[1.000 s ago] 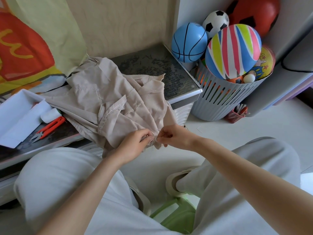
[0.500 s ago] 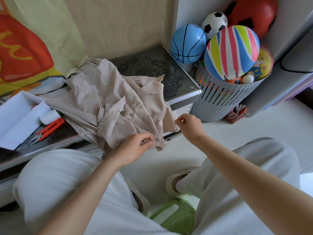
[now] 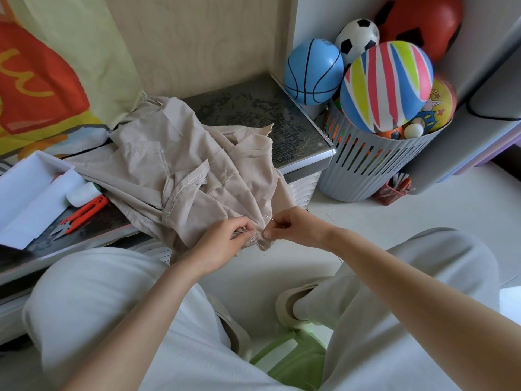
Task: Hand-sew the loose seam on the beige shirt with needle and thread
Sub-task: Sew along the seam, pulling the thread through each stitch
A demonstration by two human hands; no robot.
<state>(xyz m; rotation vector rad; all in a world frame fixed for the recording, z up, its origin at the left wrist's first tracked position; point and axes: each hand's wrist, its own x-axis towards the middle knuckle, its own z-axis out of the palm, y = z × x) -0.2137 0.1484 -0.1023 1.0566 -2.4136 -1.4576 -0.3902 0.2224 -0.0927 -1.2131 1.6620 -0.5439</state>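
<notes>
Mid-stitch, I judge. I can't make out any finished run of stitches, so most of the seam looks left to do. Beige shirt (image 3: pixel 180 176) is heaped on the bench, hem hanging over the front edge. Left hand (image 3: pixel 225 244) pinches that hem. Right hand (image 3: pixel 290 227), just beside it, has its fingers closed on what looks like the needle (image 3: pixel 269 218), a pale sliver; thread too fine to see.

Counts:
- one shirt
- one needle
- one orange snips (image 3: pixel 81 215)
- one white spool (image 3: pixel 81 193)
- one white box (image 3: pixel 31 190), left end
- one basket (image 3: pixel 375 173) off the right end, holding five big balls
</notes>
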